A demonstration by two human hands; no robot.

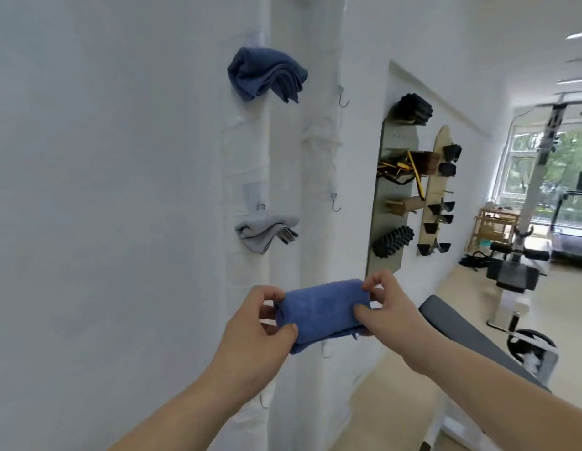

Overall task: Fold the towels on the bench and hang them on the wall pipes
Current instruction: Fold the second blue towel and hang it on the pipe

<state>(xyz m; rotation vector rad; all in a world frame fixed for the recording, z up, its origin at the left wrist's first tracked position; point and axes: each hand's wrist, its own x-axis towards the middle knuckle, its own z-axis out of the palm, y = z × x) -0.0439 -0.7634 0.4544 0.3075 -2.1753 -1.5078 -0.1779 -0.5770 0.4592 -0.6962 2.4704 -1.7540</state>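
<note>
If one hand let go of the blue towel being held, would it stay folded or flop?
Probably flop: the blue towel sags softly between the left hand and right hand pinching its ends. Likely light, since pinches alone carry it. Its plush nap should resist slipping.

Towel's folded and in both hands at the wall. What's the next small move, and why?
Probably ease the blue towel forward and down onto the bare hook showing just below it. The left hand and right hand pinch its ends and it looks fully folded, while the dark blue towel and grey towel take the higher spots on the pipe.
</note>
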